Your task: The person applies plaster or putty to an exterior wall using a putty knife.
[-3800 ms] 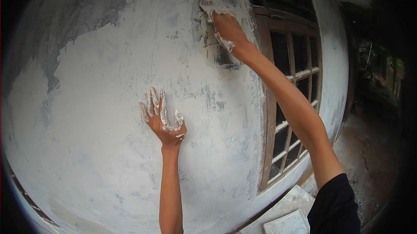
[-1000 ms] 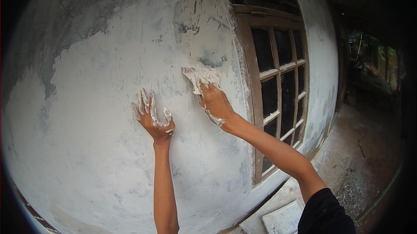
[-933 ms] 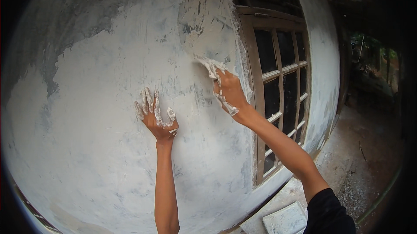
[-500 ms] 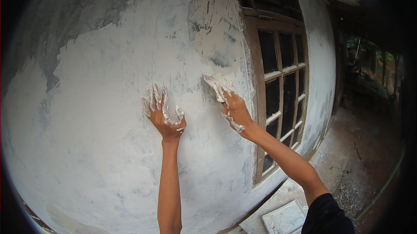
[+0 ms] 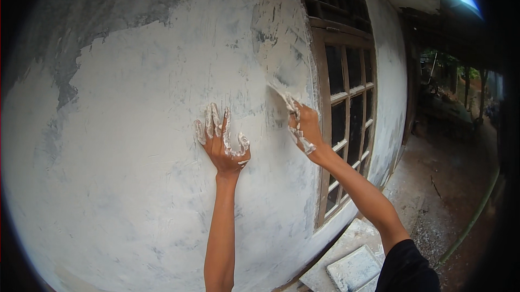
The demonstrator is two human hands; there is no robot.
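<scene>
White putty covers much of the wall (image 5: 135, 135) in front of me. My left hand (image 5: 225, 148) rests against it, fingers spread and coated with putty, holding nothing. To its right, my right hand (image 5: 307, 129) is closed around a putty-smeared scraper (image 5: 283, 94). The scraper tilts up and left, seen nearly edge-on, with its tip at or close to the wall; whether it touches cannot be made out. Just above the tip is a rougher beige and grey patch (image 5: 279, 37). White putty also clings to my right fingers and thumb.
A brown wooden window (image 5: 346, 91) with dark panes stands right of my right hand. Below it lies a white-smeared rectangular slab (image 5: 355, 269). A green pole (image 5: 471, 227) lies along the dirt ground at right. Bare grey wall (image 5: 108, 5) shows upper left.
The view has shifted, so wall and window sit differently in it. My right hand has turned the scraper more edge-on and moved it slightly up toward the rough patch. My left hand stays spread.
</scene>
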